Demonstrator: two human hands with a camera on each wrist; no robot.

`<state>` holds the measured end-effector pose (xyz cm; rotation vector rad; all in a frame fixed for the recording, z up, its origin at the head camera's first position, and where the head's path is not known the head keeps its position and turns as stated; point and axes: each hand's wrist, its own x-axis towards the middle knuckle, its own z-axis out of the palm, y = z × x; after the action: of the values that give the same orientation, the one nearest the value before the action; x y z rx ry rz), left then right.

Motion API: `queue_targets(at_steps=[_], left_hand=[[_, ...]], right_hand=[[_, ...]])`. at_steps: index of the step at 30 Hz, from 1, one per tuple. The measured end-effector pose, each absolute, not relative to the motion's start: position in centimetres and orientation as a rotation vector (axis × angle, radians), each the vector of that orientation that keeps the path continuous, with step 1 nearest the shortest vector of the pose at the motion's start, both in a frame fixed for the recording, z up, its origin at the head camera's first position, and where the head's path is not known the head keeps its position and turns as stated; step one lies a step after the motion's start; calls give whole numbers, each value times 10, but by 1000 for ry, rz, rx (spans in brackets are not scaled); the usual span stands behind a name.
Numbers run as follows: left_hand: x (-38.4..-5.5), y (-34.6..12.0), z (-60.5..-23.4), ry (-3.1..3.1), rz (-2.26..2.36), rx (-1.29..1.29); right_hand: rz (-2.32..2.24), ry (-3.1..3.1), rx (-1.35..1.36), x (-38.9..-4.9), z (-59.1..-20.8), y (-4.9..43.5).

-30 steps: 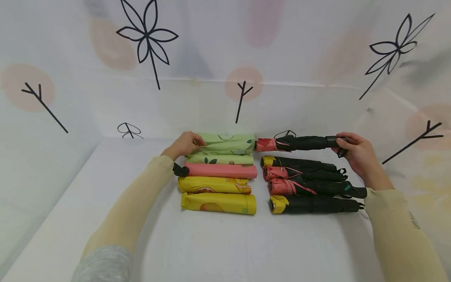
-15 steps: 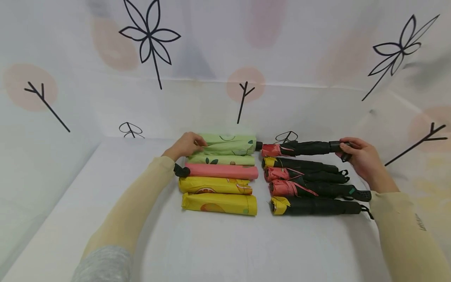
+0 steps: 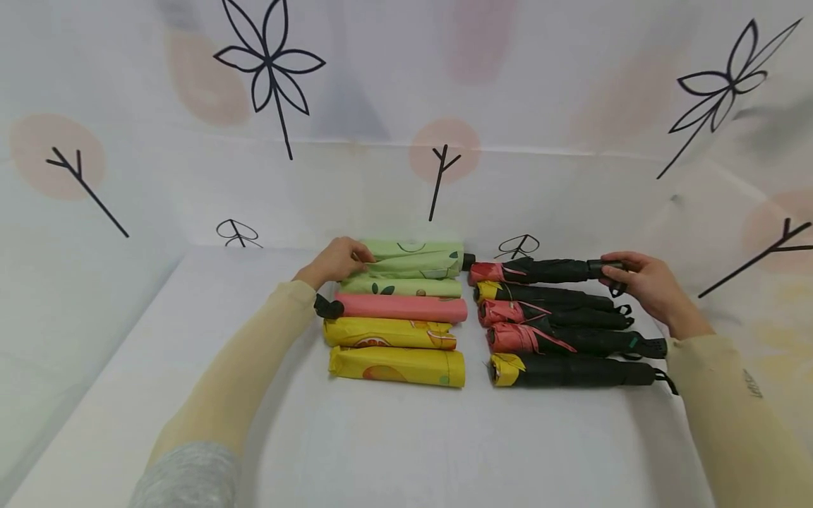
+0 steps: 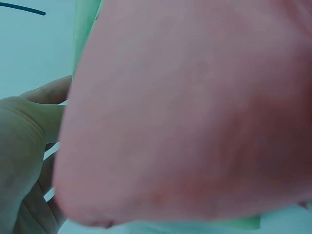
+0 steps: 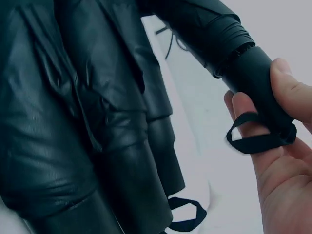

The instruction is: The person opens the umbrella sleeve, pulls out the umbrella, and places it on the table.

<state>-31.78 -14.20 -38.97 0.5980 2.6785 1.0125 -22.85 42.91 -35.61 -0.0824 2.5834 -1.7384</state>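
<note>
My right hand (image 3: 654, 286) holds the black handle end of a folded umbrella (image 3: 546, 270) with red fabric at its left tip. In the right wrist view its handle (image 5: 256, 83) lies between my thumb and fingers, and a wrist loop (image 5: 243, 145) hangs from it. My left hand (image 3: 336, 262) pinches the left end of a light green folded umbrella (image 3: 416, 261), whose right end shows black. The left wrist view shows my left hand (image 4: 34, 131) partly hidden behind a big blurred pink surface (image 4: 170, 107).
Below the green umbrella lie another green roll (image 3: 406, 288), a pink roll (image 3: 403, 307) with a black left end, and two yellow rolls (image 3: 396, 367). Right of them, several black umbrellas (image 3: 571, 370) with yellow or red tips form a column. A white patterned backdrop (image 3: 356, 183) stands behind.
My right hand has drawn the red-tipped umbrella rightward, apart from the green one, then lowered it slightly toward the black column. A black end now shows on the green umbrella. My left hand stays put.
</note>
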Motion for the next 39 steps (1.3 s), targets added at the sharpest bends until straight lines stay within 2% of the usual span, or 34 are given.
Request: queue_targets(at_steps=[5,9,26,39], left_hand=[[-318,-142,-391,2683,1011,604],[-318,-141,-391,2689,1005,608],[-319,-141,-392,2689,992,614],[-315,-141,-387,2683,991,650]], right_hand=[[-1219,2777,-86,-232,-354,430],[-1033,2792,-163,-234,-353,426],[-926,2773,-172,-255,-391,424],[-771,2872,-123,-258,-393,418]])
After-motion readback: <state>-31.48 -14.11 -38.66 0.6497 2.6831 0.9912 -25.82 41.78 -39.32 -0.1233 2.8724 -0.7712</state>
